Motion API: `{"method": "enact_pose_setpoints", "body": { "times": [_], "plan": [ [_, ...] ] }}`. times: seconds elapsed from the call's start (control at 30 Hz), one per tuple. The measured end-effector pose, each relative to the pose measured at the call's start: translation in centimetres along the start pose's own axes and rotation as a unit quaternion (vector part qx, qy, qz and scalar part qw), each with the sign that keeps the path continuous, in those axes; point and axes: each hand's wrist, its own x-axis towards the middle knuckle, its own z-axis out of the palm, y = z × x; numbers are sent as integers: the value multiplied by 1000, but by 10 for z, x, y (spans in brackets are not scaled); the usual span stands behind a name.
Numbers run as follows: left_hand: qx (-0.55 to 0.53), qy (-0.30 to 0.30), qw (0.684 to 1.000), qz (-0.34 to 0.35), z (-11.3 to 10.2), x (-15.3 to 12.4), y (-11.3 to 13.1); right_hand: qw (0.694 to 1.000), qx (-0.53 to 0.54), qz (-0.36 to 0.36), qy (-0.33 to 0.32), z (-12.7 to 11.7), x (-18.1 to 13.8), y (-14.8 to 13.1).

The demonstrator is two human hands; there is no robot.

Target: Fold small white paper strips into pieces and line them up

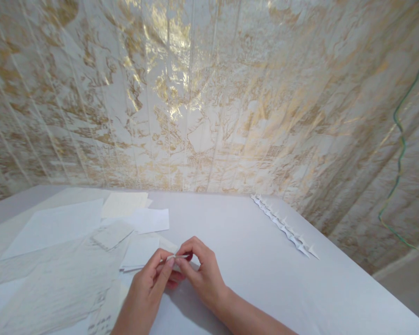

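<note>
Low in the middle of the head view, my left hand [156, 274] and my right hand [200, 270] meet above the white table. Both pinch a small folded piece of white paper [177, 256] between thumbs and forefingers. Most of that paper is hidden by my fingers, so its full shape does not show. Close to my left hand lies a small stack of white paper squares [139, 252]. Over on the right, folded white paper pieces [282, 225] lie in two rows, their points sticking up.
Loose sheets [56, 228], some with writing, cover the left side of the white table [230, 223]. A cream sheet [124, 204] lies near the back edge. Behind stands a wall with shiny gold-patterned covering [195, 93]. A green cord [400, 153] hangs at the right.
</note>
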Motion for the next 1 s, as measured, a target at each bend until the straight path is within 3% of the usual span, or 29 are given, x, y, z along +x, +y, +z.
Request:
{"method": "enact_pose_setpoints", "body": {
  "times": [0.33,0.5,0.67,1.0],
  "plan": [
    [-2,2,1000,13,2,0,1,998,-23,-59,4,1,2,1],
    [54,-2,998,33,0,-5,-1,997,-48,-59,-5,-1,1,3],
    [75,-5,997,9,1,-7,-4,998,-60,-12,1,-2,3,4],
    [-13,-19,999,-40,-2,3,-2,993,17,110,-35,-10,9,3]
  ]
}}
